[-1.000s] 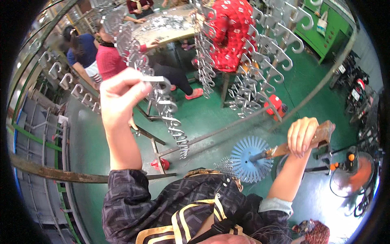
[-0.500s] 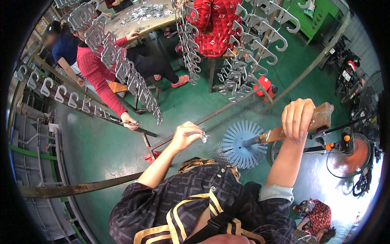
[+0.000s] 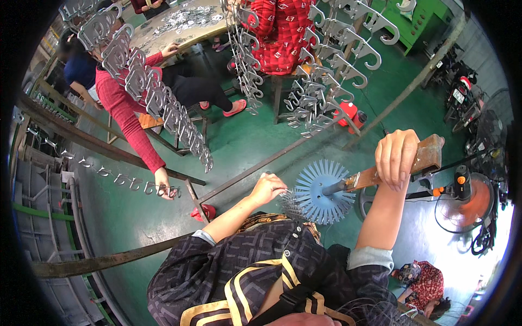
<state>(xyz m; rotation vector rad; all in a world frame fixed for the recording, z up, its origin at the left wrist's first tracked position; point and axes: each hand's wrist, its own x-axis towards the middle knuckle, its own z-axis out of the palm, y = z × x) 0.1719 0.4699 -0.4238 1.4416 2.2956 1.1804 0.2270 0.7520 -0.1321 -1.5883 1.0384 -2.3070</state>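
My right hand [image 3: 395, 158] is wrapped round a rusty brown bar [image 3: 428, 155]. A grey rod at the bar's near end runs into the middle of a pale blue disc [image 3: 315, 183] with slits all round its rim. Just left of this disc, small grey metal pieces [image 3: 291, 204] sit in a dense, spiky cluster. My left hand [image 3: 267, 188] is closed in a pinch beside the cluster. Whatever is between its fingertips is too small or hidden to make out.
Strings of metal hooks [image 3: 163, 98] hang ahead. A co-worker in a red sleeve [image 3: 130, 127] reaches toward a row of small hooks [image 3: 119, 178]. A metal frame rail [image 3: 250, 168] crosses in front. A fan [image 3: 466, 206] stands right, and a table [image 3: 217, 27] with metal parts stands beyond.
My left hand has moved right, to the spiky cluster; the small silver pieces seen in its fingers no longer show. My right hand keeps its grip. The co-worker's hand and hook row have shifted lower.
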